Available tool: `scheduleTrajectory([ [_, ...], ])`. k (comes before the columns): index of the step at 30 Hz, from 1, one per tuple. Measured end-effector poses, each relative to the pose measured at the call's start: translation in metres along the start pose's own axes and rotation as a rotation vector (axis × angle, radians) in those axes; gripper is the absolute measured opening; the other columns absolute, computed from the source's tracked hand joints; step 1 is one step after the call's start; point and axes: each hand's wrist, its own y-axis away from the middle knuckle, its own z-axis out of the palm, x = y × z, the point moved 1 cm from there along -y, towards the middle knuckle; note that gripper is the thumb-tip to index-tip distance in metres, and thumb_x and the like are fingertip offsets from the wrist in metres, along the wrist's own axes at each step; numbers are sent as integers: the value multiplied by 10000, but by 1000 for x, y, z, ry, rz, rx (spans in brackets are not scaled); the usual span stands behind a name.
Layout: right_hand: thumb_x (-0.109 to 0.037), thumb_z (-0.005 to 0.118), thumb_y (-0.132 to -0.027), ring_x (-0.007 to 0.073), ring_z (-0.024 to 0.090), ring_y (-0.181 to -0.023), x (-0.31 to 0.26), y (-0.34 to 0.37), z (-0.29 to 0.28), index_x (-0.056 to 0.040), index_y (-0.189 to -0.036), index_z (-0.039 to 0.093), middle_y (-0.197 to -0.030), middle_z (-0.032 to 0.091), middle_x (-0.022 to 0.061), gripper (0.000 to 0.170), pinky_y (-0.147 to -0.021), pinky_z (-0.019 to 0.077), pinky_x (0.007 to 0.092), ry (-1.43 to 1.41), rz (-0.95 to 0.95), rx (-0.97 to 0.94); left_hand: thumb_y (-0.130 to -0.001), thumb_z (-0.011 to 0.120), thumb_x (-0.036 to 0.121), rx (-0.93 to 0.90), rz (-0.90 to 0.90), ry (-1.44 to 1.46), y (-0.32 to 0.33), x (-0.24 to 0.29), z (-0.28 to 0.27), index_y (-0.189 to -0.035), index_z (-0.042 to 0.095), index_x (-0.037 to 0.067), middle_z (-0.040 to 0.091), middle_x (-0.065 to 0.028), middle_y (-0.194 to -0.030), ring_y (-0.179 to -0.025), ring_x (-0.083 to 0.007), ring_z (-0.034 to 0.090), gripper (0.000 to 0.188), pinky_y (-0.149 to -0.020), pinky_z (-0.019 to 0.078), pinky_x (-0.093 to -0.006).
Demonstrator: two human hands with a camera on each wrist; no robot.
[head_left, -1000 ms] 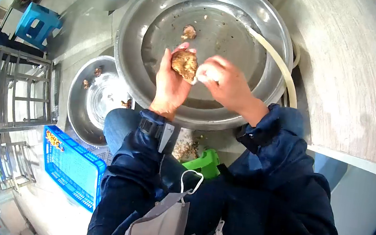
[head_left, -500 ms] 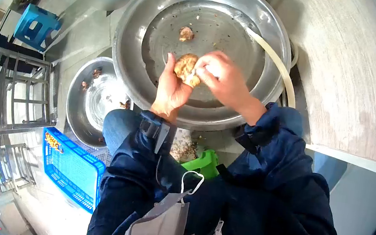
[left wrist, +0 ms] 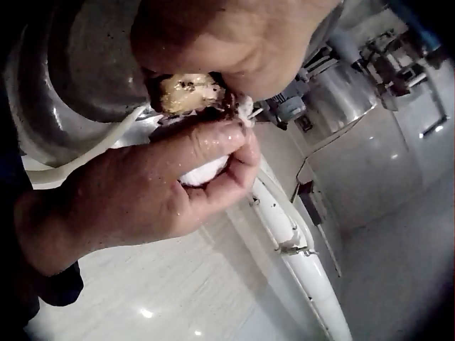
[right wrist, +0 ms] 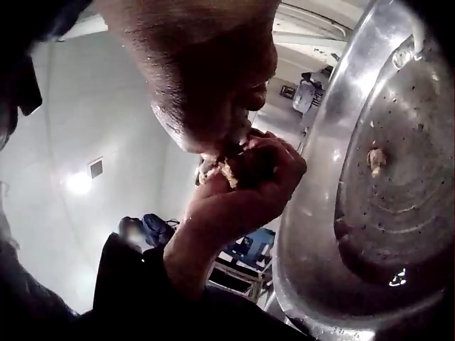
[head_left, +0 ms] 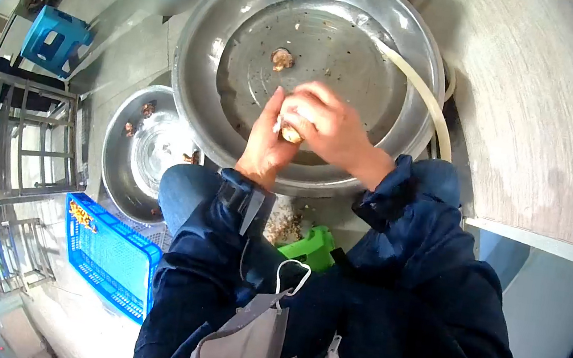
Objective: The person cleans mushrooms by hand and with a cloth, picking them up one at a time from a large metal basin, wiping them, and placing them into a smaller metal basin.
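A lumpy brown and yellowish piece (head_left: 291,135), of a kind the frames do not show, sits between both hands over the big metal basin (head_left: 203,43). My left hand (head_left: 265,148) holds it from the near left side, thumb up along it. Bent over its top is my right hand (head_left: 330,128), covering most of it. In the left wrist view, a white wad (left wrist: 204,172) is tucked inside the right hand's curled fingers, while the piece (left wrist: 188,92) shows its wet golden face. A second brown lump (head_left: 282,59) lies in the basin's shallow water among dark specks.
A pale hose (head_left: 420,84) runs over the basin's right rim. Left of it stands a smaller metal bowl (head_left: 116,166) with several brown bits, then a blue crate (head_left: 107,256) with yellowish pieces. A green object (head_left: 313,250) is between the knees. A pale tabletop (head_left: 528,125) borders the right.
The right hand has moved leftward over the brown piece, which was in plain view and is now mostly covered. The piece has turned and come slightly nearer the body.
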Motion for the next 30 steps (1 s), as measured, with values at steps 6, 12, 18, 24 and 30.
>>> scheduleTrajectory([
  [6, -185, 602, -912, 300, 627, -898, 14, -7, -8, -88, -935, 653, -991, 626, 103, 112, -786, 516, 388, -241, 131, -16, -993, 548, 353, -65, 81, 163, -6, 9, -10, -960, 616, 107, 630, -28, -780, -713, -158, 620, 257, -649, 542, -297],
  [12, -225, 587, -920, 298, 638, -879, 11, 0, -16, -113, -935, 649, -981, 632, 64, 128, -750, 529, 405, 56, 63, -136, -976, 559, 439, -171, 86, -92, -14, 8, -24, -993, 617, 99, 635, -28, -875, -813, -172, 614, 345, -718, 515, -344],
  [18, -251, 557, -939, 283, 641, -897, 3, 7, -15, -103, -985, 634, -991, 646, 73, 173, -740, 521, 397, -55, 162, -206, -976, 535, 490, -366, 207, 1, -19, 11, -29, -991, 615, 111, 624, -8, -862, -850, -178, 594, 388, -759, 491, -341],
  [24, -291, 511, -1016, 108, 628, -878, 11, -1, -18, -88, -1123, 553, -1002, 611, -3, 233, -689, 516, 294, -733, 896, -401, -996, 436, 548, -269, 424, -37, -16, 4, -16, -1030, 557, 147, 570, 3, -907, -944, -184, 541, 421, -877, 453, -368],
  [30, -157, 544, -985, 179, 643, -870, 30, 7, -7, -18, -1067, 552, -1017, 627, 83, 162, -742, 530, 324, -588, 542, -159, -1008, 327, 592, -385, 276, -242, -1, 8, -2, -1293, 525, 223, 569, -44, -1168, -1135, -230, 537, 507, -929, 459, -446],
])
